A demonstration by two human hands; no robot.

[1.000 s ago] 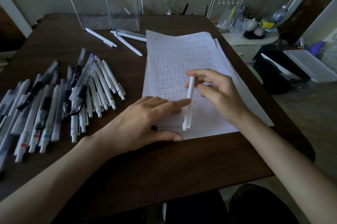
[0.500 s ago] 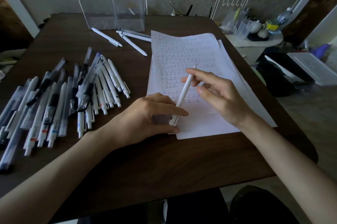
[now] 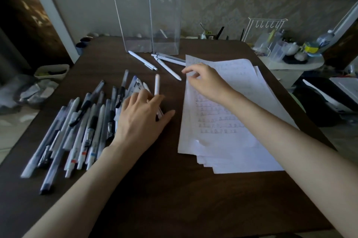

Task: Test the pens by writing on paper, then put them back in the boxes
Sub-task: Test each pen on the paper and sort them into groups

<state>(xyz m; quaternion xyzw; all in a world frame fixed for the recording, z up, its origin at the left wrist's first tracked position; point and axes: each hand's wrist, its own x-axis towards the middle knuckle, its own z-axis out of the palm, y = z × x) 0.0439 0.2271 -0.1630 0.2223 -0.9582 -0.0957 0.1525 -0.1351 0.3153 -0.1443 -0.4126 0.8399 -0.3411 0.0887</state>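
Both bare forearms enter from the lower edge and reach forward over the table, the hands apart. Left hand: palm down, thumb splayed out to the right, fingers curled to pinch the lower end of a white pen, which points away from the body. Right hand: farther forward, back of the hand upward, fingers loosely curled, fingertips directed leftward, with no grasp discernible.
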